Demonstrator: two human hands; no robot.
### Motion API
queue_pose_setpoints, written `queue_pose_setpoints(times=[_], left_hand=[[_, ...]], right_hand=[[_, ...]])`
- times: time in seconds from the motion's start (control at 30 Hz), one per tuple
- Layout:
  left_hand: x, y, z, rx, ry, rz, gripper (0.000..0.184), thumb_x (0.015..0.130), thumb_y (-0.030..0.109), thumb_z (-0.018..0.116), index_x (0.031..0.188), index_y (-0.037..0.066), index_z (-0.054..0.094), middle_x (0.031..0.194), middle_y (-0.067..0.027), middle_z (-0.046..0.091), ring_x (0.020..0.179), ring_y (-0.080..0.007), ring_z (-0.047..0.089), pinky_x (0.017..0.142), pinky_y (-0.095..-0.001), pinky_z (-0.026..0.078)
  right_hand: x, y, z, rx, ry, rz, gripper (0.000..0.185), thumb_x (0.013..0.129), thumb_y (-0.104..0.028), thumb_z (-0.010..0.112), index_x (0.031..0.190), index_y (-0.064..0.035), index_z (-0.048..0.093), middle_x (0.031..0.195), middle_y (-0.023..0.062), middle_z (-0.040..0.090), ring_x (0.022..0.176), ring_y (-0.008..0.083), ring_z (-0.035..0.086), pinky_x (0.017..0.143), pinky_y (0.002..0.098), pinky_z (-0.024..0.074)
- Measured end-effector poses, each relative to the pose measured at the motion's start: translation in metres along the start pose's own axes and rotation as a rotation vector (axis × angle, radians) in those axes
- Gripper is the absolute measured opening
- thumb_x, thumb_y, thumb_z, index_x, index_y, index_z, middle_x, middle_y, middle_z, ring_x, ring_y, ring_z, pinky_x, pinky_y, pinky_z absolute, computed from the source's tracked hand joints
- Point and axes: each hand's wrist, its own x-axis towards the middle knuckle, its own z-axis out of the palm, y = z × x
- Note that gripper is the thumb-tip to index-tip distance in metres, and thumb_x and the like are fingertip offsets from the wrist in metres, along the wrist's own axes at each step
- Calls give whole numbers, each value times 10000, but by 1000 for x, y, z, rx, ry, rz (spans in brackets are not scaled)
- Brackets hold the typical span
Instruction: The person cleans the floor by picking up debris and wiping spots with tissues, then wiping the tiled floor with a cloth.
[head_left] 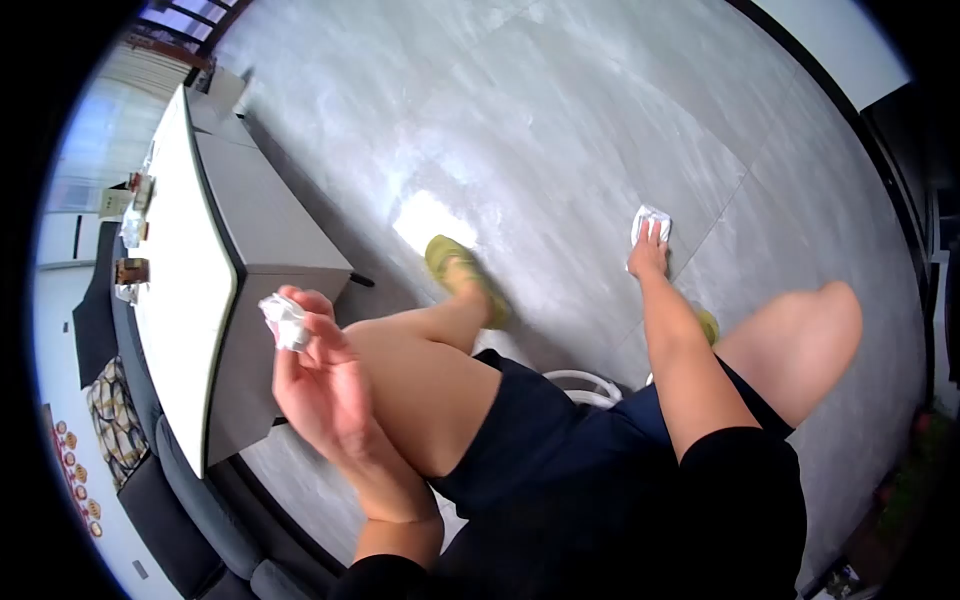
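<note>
My left hand [325, 375] is raised beside the coffee table's near corner, its fingers pinched round a crumpled white tissue [287, 322]. Down on the grey tiled floor [560, 150], my right hand [650, 255] presses on a folded white tissue [653, 222]. The fingers of that hand lie stretched over the tissue, holding it against the tile. Between my arms are my bent legs, with a yellow-green slipper [455, 262] on the left foot. Most of the other slipper is hidden behind my right arm.
A coffee table [185, 300] with a white top and grey sides stands at the left, small items along its far edge. Beyond it is a dark sofa [185, 500] with a patterned cushion [117, 420]. White curved tubing [585, 385] shows between my legs. Dark furniture lines the right edge.
</note>
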Motion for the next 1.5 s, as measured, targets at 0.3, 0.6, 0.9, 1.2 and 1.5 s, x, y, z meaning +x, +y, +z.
queue_pose_setpoints(times=[0.3,0.6,0.9,1.2,1.5], left_hand=[[44,-27,-16,-229,-8,-115,248,914,-14,407,1154,-74,414,1166,-185,465,1079,-293,486,902,-390,526],[48,-34,-5,-125,165,122,310,821,-72,443,1117,13,409,1071,-96,448,959,-219,465,652,-273,524],[93,-57,0,49,83,140,316,840,-98,469,1120,20,381,1088,-105,408,998,-210,461,716,-320,562],[129,-76,2,64,92,29,357,831,-84,514,1134,20,357,1080,-113,405,995,-221,470,717,-346,570],[134,-100,16,-92,195,113,237,844,-24,522,1052,41,429,1011,-77,465,959,-198,466,633,-283,553]], right_hand=[[-17,-2,-5,111,56,26,753,792,-122,542,1445,-219,179,1516,5,105,1219,343,346,1005,397,374],[109,-19,29,-120,247,570,645,819,-251,480,1415,-87,297,1501,89,190,1352,336,202,980,472,290],[97,-185,-14,33,201,-399,623,832,-118,432,1431,-204,281,1501,35,214,1247,235,344,1000,354,327],[78,-22,-5,31,443,-258,595,759,-144,549,1343,-153,434,1392,55,407,1106,241,472,903,378,390],[183,14,-18,23,554,258,648,806,-198,488,1418,-111,293,1449,129,273,1191,294,407,959,398,357]])
